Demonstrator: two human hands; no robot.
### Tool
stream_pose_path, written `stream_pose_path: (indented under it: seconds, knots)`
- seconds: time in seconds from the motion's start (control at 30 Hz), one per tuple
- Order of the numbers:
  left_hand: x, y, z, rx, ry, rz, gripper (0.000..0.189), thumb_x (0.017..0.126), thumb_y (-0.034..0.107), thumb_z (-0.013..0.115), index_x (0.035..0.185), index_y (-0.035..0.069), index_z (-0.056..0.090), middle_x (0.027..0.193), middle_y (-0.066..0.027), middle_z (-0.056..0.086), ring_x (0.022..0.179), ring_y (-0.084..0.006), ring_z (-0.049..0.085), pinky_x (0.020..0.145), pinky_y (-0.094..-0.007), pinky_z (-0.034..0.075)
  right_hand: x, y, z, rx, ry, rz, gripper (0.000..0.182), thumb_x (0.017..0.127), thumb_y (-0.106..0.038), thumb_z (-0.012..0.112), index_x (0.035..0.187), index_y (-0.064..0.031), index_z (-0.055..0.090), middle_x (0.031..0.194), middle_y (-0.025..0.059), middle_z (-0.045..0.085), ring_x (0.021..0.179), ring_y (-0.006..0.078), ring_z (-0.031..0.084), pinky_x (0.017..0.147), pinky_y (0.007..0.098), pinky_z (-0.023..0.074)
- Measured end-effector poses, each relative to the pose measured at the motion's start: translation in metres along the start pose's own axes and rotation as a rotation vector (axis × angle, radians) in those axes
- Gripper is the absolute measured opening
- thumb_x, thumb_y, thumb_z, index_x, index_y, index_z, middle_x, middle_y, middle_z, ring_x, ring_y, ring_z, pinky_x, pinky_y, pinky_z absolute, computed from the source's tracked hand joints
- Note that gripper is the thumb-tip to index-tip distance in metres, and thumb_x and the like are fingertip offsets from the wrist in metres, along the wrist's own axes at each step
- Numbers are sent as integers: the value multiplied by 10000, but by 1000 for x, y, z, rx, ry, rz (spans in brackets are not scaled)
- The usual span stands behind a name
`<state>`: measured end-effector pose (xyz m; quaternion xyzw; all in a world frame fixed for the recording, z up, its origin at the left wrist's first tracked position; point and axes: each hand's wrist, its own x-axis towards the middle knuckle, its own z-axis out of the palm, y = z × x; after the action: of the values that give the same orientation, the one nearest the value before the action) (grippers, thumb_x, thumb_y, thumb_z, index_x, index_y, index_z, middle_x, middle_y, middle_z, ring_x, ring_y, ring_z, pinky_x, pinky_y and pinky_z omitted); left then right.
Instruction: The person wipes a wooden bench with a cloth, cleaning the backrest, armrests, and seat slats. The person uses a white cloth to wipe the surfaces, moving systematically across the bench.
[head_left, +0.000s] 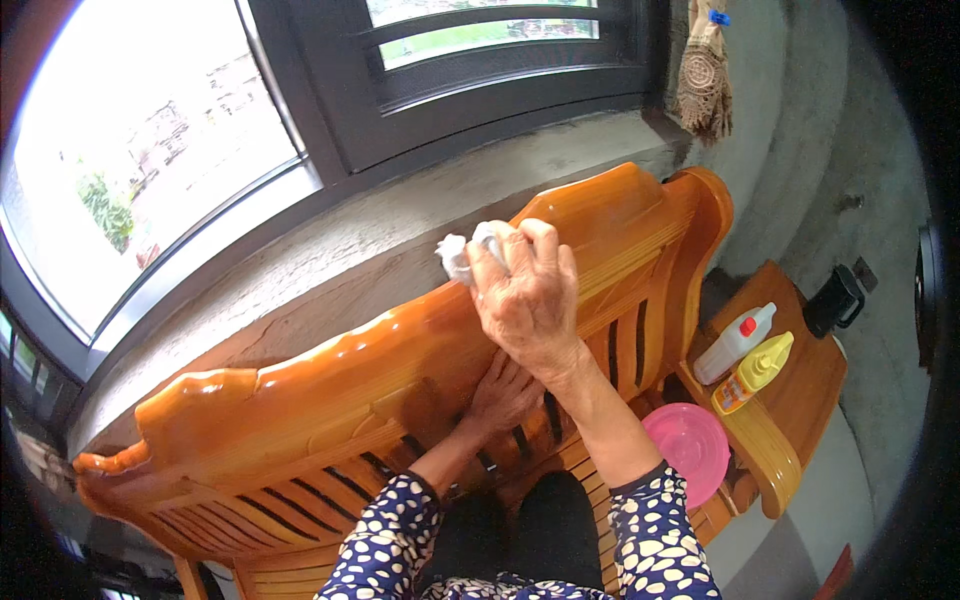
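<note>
My right hand (529, 292) grips a crumpled white cloth (455, 256) against the top edge of a varnished wooden bench's backrest (360, 337). Below it, my left hand (504, 394) rests on the front of the backrest, its fingertips partly covered by my right hand and wrist. Nothing shows in the left hand. Glossy highlights run along the scalloped top rail. My knees are on or against the slatted seat (592, 480); the exact contact is hidden.
A pink plastic basin (686, 450) sits on the seat's right end. A white bottle with a red cap (735, 345) and a yellow bottle (752, 373) stand by the armrest (765, 457). Behind are a side table (806, 367), a black jug (831, 301), and a window sill (420, 202).
</note>
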<state>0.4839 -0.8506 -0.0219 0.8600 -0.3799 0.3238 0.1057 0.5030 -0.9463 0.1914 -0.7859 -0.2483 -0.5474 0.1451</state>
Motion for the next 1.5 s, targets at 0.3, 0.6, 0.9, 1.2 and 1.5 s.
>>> stream_pose_path:
  seconds: [0.3,0.6,0.9,1.2,1.5]
  knots:
    - [-35,-32,-224,566,748,-292,480,750,299,673,1153,104,501,1256,-173,391,1275,-362,290,1040,-535,233,-7,-11,3,-142,27,57,217,755,-168,664,942,-60,660,991,81,610,940,258,522,646,382,415]
    - [-43,-71,-267,843,501,-533,242,865,334,518,1022,217,661,1188,14,565,1284,-239,371,1123,-484,-46,-18,-74,17,-29,34,174,361,710,-158,713,1030,-17,619,976,130,580,934,280,523,688,395,434]
    - [-49,-76,-255,822,528,-485,174,843,275,523,879,202,677,1078,13,598,1225,-288,447,1112,-532,-52,-33,-158,26,98,-31,132,219,801,-158,593,991,-56,629,965,133,585,923,287,544,717,421,417]
    - [-45,-75,-259,861,533,-480,151,818,278,530,833,217,667,1036,30,603,1215,-258,457,1126,-507,-64,-51,-125,32,142,83,-118,182,829,-181,569,976,-107,647,1038,133,562,954,279,512,734,423,411]
    - [-52,-82,-258,885,540,-471,170,827,331,515,823,231,652,1034,50,592,1195,-238,458,1126,-525,-20,-79,-65,54,57,264,300,371,835,-182,638,1148,-1,552,1156,183,533,1077,308,449,837,464,427]
